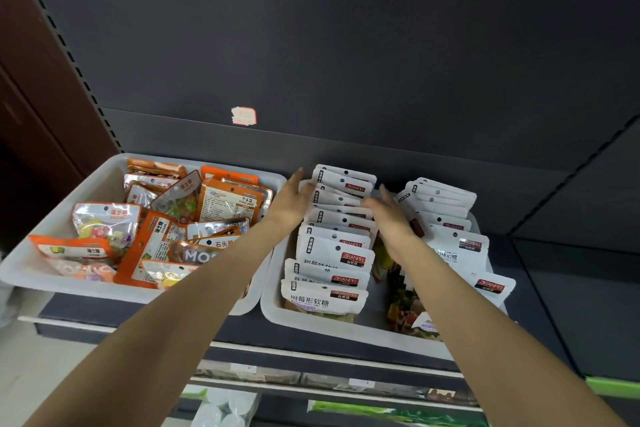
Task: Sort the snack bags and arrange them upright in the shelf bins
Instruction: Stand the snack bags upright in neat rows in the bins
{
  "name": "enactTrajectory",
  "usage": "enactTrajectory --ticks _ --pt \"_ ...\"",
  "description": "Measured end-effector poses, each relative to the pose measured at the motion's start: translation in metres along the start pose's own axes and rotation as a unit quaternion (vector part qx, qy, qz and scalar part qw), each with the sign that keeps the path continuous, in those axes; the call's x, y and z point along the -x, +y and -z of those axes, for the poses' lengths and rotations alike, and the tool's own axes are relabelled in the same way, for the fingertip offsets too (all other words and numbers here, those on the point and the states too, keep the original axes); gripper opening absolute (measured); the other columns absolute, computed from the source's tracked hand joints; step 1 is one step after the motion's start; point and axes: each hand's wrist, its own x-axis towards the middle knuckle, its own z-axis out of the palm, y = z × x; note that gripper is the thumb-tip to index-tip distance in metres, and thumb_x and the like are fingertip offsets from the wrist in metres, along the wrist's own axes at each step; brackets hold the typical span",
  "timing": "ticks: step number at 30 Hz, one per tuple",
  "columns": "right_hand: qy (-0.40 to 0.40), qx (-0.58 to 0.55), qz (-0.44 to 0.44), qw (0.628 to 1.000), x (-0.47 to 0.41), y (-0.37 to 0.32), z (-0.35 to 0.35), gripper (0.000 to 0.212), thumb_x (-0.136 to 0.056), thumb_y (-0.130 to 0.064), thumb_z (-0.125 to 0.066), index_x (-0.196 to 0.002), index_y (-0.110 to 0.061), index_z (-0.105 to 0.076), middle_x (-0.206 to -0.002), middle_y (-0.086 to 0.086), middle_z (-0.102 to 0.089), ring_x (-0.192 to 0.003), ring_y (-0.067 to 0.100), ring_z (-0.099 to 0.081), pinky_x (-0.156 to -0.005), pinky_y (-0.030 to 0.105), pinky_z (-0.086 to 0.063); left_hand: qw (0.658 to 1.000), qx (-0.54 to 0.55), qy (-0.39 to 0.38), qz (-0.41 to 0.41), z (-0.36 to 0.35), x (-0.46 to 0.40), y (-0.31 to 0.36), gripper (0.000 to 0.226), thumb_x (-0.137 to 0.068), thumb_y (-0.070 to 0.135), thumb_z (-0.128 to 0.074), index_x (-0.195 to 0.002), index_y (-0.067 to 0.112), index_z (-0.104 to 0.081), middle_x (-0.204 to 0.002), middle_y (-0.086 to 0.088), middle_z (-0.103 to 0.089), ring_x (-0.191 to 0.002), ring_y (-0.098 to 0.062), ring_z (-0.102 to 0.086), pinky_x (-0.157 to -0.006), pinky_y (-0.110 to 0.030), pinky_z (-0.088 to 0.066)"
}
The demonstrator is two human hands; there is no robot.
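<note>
Two white bins stand side by side on a dark shelf. The right bin holds two rows of white-topped snack bags: a left row standing upright and a right row leaning back. My left hand, fingers straight, presses against the left side of the left row near its far end. My right hand, fingers also straight, rests against that row's right side, in the gap between the rows. The left bin holds several orange snack bags lying jumbled.
The shelf's dark back panel carries a small price sticker. A brown wall panel stands at the left. Lower shelves with more goods show beneath the front edge. Loose colourful bags lie at the right bin's front.
</note>
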Motion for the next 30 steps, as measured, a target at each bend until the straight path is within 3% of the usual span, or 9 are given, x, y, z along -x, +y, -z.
enactTrajectory --ticks 4,7,9,11,13,16,20,25,30 --pt "-0.025 -0.03 0.01 0.999 -0.008 -0.009 -0.004 0.066 -0.098 -0.035 -0.045 -0.152 -0.029 -0.007 -0.157 0.001 -0.02 -0.142 0.024 -0.023 -0.113 0.039 -0.024 0.992 0.107 -0.05 0.043 -0.003 -0.024 0.004 0.049 -0.104 0.034 -0.026 -0.151 0.023 -0.017 -0.156 -0.001 -0.022 -0.144 -0.023 -0.02 -0.117 -0.035 -0.016" --pt "-0.033 -0.031 0.029 0.999 -0.011 -0.01 -0.011 0.061 -0.098 -0.036 -0.045 -0.15 -0.033 -0.014 -0.151 -0.001 -0.033 -0.136 0.023 -0.035 -0.109 0.039 -0.034 0.982 0.157 -0.076 0.075 -0.009 -0.044 -0.016 0.054 -0.097 0.051 -0.035 -0.146 0.031 -0.029 -0.149 -0.007 -0.039 -0.134 -0.029 -0.04 -0.112 -0.048 -0.031" --pt "-0.034 -0.023 0.063 0.997 -0.008 -0.012 -0.012 0.05 -0.1 -0.028 -0.043 -0.147 -0.033 -0.026 -0.142 -0.004 -0.044 -0.131 0.02 -0.042 -0.101 0.035 -0.038 0.974 0.21 -0.06 0.066 -0.008 -0.037 -0.02 0.049 -0.096 0.05 -0.037 -0.137 0.026 -0.044 -0.135 -0.009 -0.054 -0.123 -0.029 -0.052 -0.105 -0.048 -0.04" --pt "-0.04 -0.008 0.098 0.994 -0.004 -0.012 -0.011 0.047 -0.101 -0.023 -0.041 -0.145 -0.034 -0.03 -0.14 -0.011 -0.043 -0.127 0.009 -0.04 -0.102 0.034 -0.035 0.971 0.234 0.004 0.047 -0.003 -0.018 -0.012 0.041 -0.1 0.042 -0.035 -0.134 0.024 -0.046 -0.131 -0.007 -0.057 -0.121 -0.027 -0.053 -0.101 -0.041 -0.042" --pt "-0.049 0.024 0.103 0.993 -0.004 -0.011 -0.01 0.049 -0.102 -0.024 -0.038 -0.148 -0.033 -0.024 -0.147 -0.007 -0.036 -0.133 0.012 -0.035 -0.107 0.036 -0.03 0.987 0.154 0.028 0.046 -0.003 -0.012 -0.01 0.045 -0.103 0.041 -0.024 -0.143 0.025 -0.035 -0.142 -0.009 -0.045 -0.131 -0.028 -0.042 -0.104 -0.04 -0.033" --pt "-0.036 0.083 0.055 0.994 -0.004 -0.008 -0.01 0.052 -0.103 -0.028 -0.033 -0.151 -0.026 -0.014 -0.156 0.004 -0.022 -0.142 0.025 -0.025 -0.11 0.037 -0.026 0.998 0.007 -0.019 0.051 -0.009 -0.008 -0.002 0.054 -0.102 0.045 -0.019 -0.151 0.022 -0.015 -0.155 -0.01 -0.026 -0.141 -0.031 -0.026 -0.112 -0.043 -0.022" --pt "-0.006 0.064 0.038 0.997 -0.003 -0.01 -0.006 0.055 -0.102 -0.038 -0.032 -0.152 -0.026 -0.012 -0.158 0.004 -0.016 -0.144 0.026 -0.018 -0.114 0.04 -0.02 0.996 0.075 0.012 0.043 -0.012 -0.017 0.004 0.054 -0.103 0.039 -0.022 -0.152 0.021 -0.007 -0.156 -0.009 -0.022 -0.143 -0.029 -0.024 -0.114 -0.041 -0.02" --pt "-0.041 0.001 0.005 0.999 0.007 -0.007 -0.015 0.065 -0.1 -0.047 -0.031 -0.151 -0.03 0.005 -0.159 0.001 -0.011 -0.145 0.025 -0.014 -0.114 0.04 -0.018 0.989 0.1 -0.049 0.095 -0.015 -0.011 -0.001 0.058 -0.1 0.051 -0.02 -0.152 0.028 -0.008 -0.157 -0.007 -0.019 -0.143 -0.029 -0.021 -0.114 -0.043 -0.018" --pt "-0.007 0.01 0.042 0.999 0.011 -0.001 -0.009 0.063 -0.101 -0.038 -0.036 -0.151 -0.029 0.0 -0.159 0.001 -0.013 -0.144 0.025 -0.018 -0.112 0.038 -0.023 0.998 0.059 0.0 0.005 -0.005 0.003 -0.003 0.054 -0.103 0.036 -0.03 -0.152 0.028 -0.008 -0.156 -0.006 -0.025 -0.14 -0.027 -0.03 -0.108 -0.037 -0.032"
